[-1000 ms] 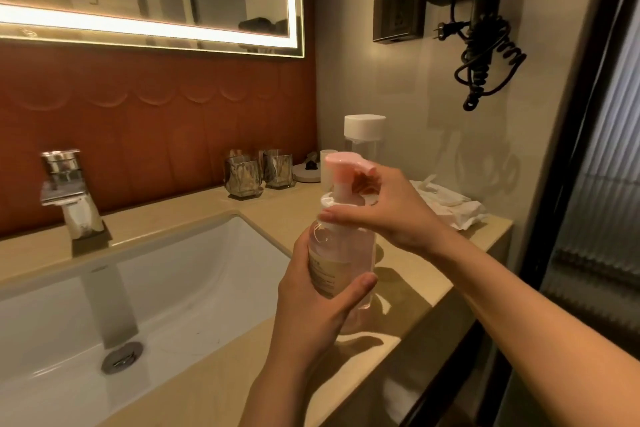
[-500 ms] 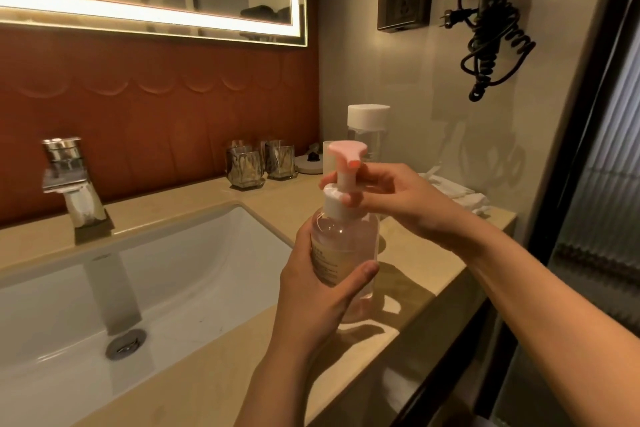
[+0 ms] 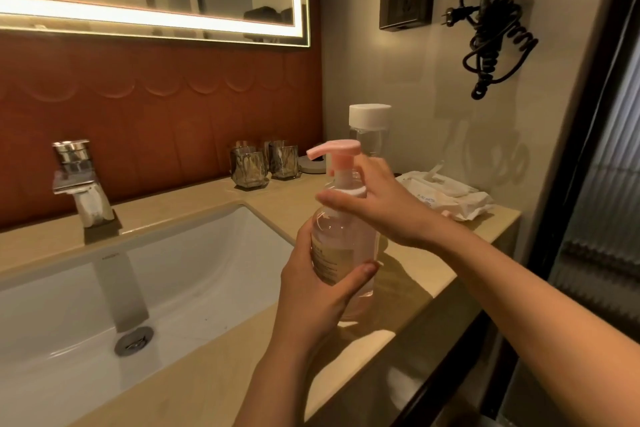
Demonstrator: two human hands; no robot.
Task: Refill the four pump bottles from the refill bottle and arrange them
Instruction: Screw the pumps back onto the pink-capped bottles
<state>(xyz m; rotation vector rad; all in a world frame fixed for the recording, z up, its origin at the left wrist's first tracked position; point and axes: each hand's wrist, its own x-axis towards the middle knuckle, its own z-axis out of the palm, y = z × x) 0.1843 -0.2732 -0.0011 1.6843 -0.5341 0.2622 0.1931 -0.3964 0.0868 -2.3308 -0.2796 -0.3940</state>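
Observation:
A clear pump bottle (image 3: pixel 341 239) with pinkish liquid, a beige label and a pink pump head (image 3: pixel 334 149) stands upright on the beige counter (image 3: pixel 415 270), right of the sink. My left hand (image 3: pixel 311 302) grips the bottle's body from the front. My right hand (image 3: pixel 384 208) curls round the white collar just below the pump. Behind them stands a clear bottle with a white cap (image 3: pixel 370 128), near the wall; its lower part is hidden by my right hand.
The white sink (image 3: pixel 145 288) with a chrome tap (image 3: pixel 81 184) fills the left. Two glass tumblers (image 3: pixel 263 166) stand at the back by the red wall. A pack of wipes (image 3: pixel 446 194) lies at the right. A hair dryer's coiled cord (image 3: pixel 491 45) hangs above.
The pump head, low and partly hidden behind my right hand a second ago, now stands raised on its stem, spout to the left. My right hand has shifted down to the collar.

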